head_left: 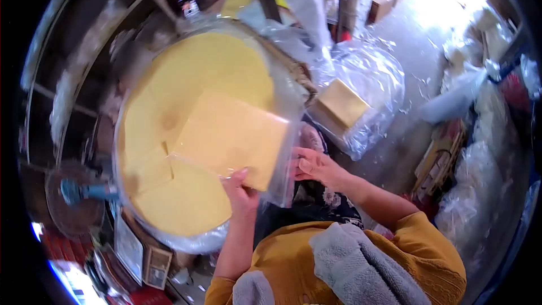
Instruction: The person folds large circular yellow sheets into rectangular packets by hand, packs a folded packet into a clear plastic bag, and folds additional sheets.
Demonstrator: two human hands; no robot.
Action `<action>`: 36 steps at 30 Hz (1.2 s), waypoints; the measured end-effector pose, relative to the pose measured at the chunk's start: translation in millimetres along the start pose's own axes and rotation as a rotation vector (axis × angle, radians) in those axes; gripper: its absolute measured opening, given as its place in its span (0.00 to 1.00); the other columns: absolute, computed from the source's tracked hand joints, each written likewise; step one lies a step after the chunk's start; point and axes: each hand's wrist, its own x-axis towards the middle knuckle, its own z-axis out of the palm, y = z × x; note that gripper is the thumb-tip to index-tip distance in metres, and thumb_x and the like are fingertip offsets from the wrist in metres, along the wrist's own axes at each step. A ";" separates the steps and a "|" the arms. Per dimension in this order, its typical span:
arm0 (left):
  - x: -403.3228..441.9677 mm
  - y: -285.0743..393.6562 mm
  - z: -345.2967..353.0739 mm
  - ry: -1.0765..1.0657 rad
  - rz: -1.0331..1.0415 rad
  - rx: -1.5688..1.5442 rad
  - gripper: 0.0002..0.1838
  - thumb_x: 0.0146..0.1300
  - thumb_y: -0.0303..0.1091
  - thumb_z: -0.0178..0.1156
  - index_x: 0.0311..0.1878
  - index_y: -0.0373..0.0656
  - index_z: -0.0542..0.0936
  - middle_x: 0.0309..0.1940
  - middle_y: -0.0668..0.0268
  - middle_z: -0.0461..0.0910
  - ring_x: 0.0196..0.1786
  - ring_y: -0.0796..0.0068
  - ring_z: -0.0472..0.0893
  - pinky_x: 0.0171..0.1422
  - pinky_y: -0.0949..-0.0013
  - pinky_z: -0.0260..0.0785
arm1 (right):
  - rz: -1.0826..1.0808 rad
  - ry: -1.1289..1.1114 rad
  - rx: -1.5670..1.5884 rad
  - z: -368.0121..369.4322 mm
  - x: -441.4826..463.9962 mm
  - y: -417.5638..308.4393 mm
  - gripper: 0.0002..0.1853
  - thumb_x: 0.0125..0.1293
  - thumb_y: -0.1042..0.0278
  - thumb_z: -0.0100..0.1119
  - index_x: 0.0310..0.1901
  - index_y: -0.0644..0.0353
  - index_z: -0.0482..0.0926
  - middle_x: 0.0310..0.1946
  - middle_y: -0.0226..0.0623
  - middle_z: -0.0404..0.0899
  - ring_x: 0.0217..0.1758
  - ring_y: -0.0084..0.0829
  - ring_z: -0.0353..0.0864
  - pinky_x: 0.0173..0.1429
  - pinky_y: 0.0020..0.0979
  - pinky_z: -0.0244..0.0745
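Observation:
A stack of square yellow sheets (231, 130) sits inside a clear plastic bag (280, 178), tilted over the round table. My left hand (243, 194) grips the near edge of the bagged stack, thumb on top and the other fingers hidden beneath. At the bag's loose right end is my right hand (317, 166), its fingers curled at the plastic edge and partly hidden by it. Below the bag, flat yellow sheets (197, 203) overlap across the table top.
Plastic film wraps the round table's rim (195, 243). A thick yellow block (342, 105) rests on crumpled clear plastic (384, 76) to the right. A fan (76, 195) stands at left, a phone (188, 4) lies beyond the table, and bagged goods (471, 186) line the right side.

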 end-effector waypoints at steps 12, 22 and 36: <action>93.3 -48.6 66.3 -0.333 0.845 1.551 0.39 0.60 0.32 0.59 0.71 0.38 0.51 0.71 0.50 0.52 0.74 0.54 0.49 0.75 0.54 0.39 | -0.537 0.695 0.364 -302.5 -26.5 -18.3 0.27 0.68 0.56 0.51 0.64 0.61 0.62 0.58 0.38 0.72 0.59 0.37 0.73 0.62 0.41 0.69; 134.9 -66.9 23.6 -0.243 0.709 2.090 0.31 0.67 0.46 0.42 0.69 0.38 0.60 0.71 0.51 0.54 0.74 0.50 0.51 0.74 0.45 0.31 | -0.426 1.016 0.073 -503.5 39.3 -30.7 0.18 0.64 0.68 0.59 0.55 0.62 0.71 0.46 0.35 0.79 0.45 0.31 0.80 0.49 0.36 0.76; 138.2 -69.9 19.1 -0.231 0.746 2.152 0.31 0.65 0.44 0.43 0.69 0.39 0.58 0.71 0.50 0.53 0.74 0.50 0.51 0.74 0.43 0.34 | 0.183 1.465 -0.438 -519.1 110.5 0.4 0.10 0.57 0.65 0.61 0.38 0.60 0.77 0.34 0.36 0.78 0.35 0.35 0.77 0.32 0.40 0.71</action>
